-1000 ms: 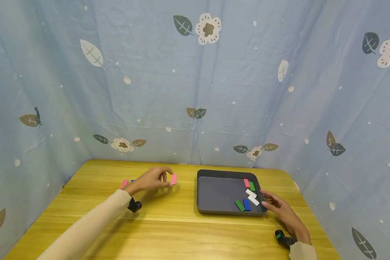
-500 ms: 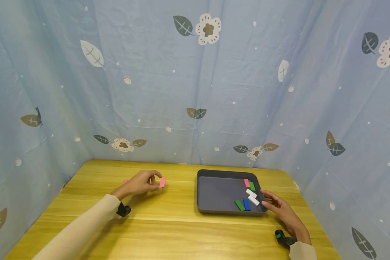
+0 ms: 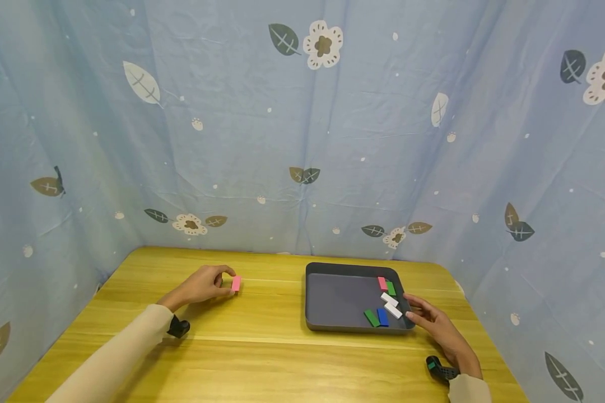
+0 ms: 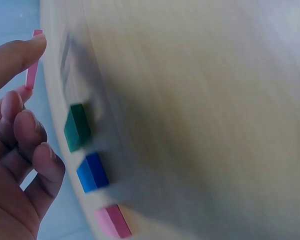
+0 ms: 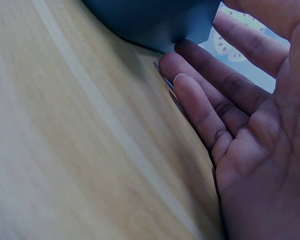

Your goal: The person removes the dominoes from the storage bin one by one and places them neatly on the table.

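My left hand (image 3: pixel 201 286) pinches a pink block (image 3: pixel 236 283) between thumb and index finger, above the table's left part. In the left wrist view, this pink block (image 4: pixel 33 70) is seen edge-on, and a green block (image 4: pixel 78 128), a blue block (image 4: pixel 93 172) and another pink block (image 4: pixel 114 220) lie in a row below the hand. At the right, my right hand (image 3: pixel 438 327) touches the right side of a dark grey tray (image 3: pixel 358 329) with relaxed fingers. The right wrist view shows fingertips against the outer wall of the tray (image 5: pixel 155 22).
Inside the tray's right part lie a pink block (image 3: pixel 382 284), two green blocks (image 3: pixel 371 318), a blue block (image 3: pixel 382 317) and two white blocks (image 3: pixel 393 310). A patterned blue curtain (image 3: pixel 242 140) hangs behind the wooden table (image 3: pixel 282 364) and at both sides.
My left hand has moved left, away from the tray, with the pink block pinched in it, and now covers the blocks on the table in the head view. My right hand and the tray have stayed still.
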Demonstrator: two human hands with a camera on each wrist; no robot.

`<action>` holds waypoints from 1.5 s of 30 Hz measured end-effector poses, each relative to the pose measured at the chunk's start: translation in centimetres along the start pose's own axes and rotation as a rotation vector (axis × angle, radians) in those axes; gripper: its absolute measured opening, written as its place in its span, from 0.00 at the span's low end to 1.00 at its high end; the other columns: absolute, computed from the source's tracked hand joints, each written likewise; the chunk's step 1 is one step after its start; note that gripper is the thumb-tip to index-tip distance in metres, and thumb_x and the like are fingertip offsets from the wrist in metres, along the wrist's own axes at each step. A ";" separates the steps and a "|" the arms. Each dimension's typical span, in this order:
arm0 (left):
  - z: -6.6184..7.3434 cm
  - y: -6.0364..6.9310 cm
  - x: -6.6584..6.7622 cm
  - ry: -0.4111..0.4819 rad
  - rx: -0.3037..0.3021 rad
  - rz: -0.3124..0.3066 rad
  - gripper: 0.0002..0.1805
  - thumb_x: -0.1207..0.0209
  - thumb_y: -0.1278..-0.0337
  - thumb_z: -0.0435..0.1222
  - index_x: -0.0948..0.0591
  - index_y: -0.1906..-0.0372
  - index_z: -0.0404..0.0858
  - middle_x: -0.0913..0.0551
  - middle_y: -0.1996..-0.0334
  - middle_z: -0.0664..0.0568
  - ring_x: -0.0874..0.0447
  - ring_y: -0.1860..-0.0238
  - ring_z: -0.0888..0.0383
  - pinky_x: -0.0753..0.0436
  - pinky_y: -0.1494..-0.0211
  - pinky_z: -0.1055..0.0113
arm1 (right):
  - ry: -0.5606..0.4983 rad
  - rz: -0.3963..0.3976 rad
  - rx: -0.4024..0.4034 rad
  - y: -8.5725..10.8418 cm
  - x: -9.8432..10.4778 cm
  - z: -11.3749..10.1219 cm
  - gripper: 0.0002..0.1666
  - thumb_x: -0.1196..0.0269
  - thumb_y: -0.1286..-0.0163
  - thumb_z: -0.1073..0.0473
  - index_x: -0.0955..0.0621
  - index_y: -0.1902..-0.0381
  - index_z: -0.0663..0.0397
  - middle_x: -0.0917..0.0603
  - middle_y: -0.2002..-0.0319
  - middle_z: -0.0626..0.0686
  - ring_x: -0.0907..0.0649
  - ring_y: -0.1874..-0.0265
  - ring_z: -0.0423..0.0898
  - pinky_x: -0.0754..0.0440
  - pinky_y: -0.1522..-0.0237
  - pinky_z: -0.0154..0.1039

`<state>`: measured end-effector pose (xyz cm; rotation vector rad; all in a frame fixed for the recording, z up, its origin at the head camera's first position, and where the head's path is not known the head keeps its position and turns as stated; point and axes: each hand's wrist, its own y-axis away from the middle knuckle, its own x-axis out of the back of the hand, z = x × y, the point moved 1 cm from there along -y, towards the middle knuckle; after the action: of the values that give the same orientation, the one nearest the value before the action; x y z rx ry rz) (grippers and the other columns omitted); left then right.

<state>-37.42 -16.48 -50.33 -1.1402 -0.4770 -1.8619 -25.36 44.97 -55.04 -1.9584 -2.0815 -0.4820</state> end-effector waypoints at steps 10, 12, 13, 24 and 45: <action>-0.8 0.2 0.6 0.007 0.019 -0.018 0.22 0.28 0.39 0.41 0.17 0.44 0.34 0.31 0.83 0.58 0.38 0.81 0.65 0.34 0.73 0.69 | -0.001 0.011 -0.009 0.1 0.1 -0.4 0.38 0.35 0.25 0.44 0.31 0.22 0.42 0.33 0.26 0.56 0.25 0.39 0.51 0.25 0.42 0.38; -0.9 0.1 0.6 0.015 0.026 -0.026 0.23 0.28 0.40 0.41 0.16 0.44 0.34 0.30 0.83 0.58 0.38 0.81 0.65 0.35 0.73 0.69 | -0.004 0.006 -0.007 0.1 0.1 -0.4 0.38 0.35 0.25 0.45 0.32 0.22 0.42 0.33 0.25 0.56 0.25 0.38 0.51 0.25 0.42 0.37; -0.9 0.1 0.6 0.022 0.030 -0.029 0.23 0.27 0.40 0.41 0.16 0.44 0.34 0.30 0.82 0.58 0.38 0.81 0.64 0.35 0.74 0.69 | -0.006 0.005 -0.007 0.2 0.1 -0.4 0.38 0.35 0.25 0.45 0.32 0.22 0.42 0.34 0.25 0.56 0.25 0.38 0.51 0.25 0.42 0.37; -1.4 0.0 0.6 0.029 0.063 -0.067 0.23 0.27 0.40 0.41 0.16 0.44 0.34 0.28 0.81 0.57 0.36 0.80 0.62 0.34 0.73 0.68 | -0.023 -0.007 -0.020 0.2 0.1 -0.4 0.37 0.35 0.25 0.45 0.32 0.22 0.42 0.34 0.25 0.56 0.24 0.39 0.51 0.25 0.42 0.39; 0.6 -2.4 2.2 0.087 0.030 -0.006 0.24 0.39 0.27 0.49 0.17 0.41 0.34 0.23 0.77 0.52 0.31 0.78 0.59 0.30 0.71 0.64 | -0.026 -0.005 -0.025 0.0 0.0 -0.3 0.37 0.35 0.25 0.46 0.31 0.23 0.42 0.34 0.25 0.57 0.24 0.40 0.52 0.25 0.42 0.40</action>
<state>-39.55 -15.83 -47.83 -1.0342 -0.4574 -1.8955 -25.37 44.87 -54.78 -1.9832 -2.1066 -0.4884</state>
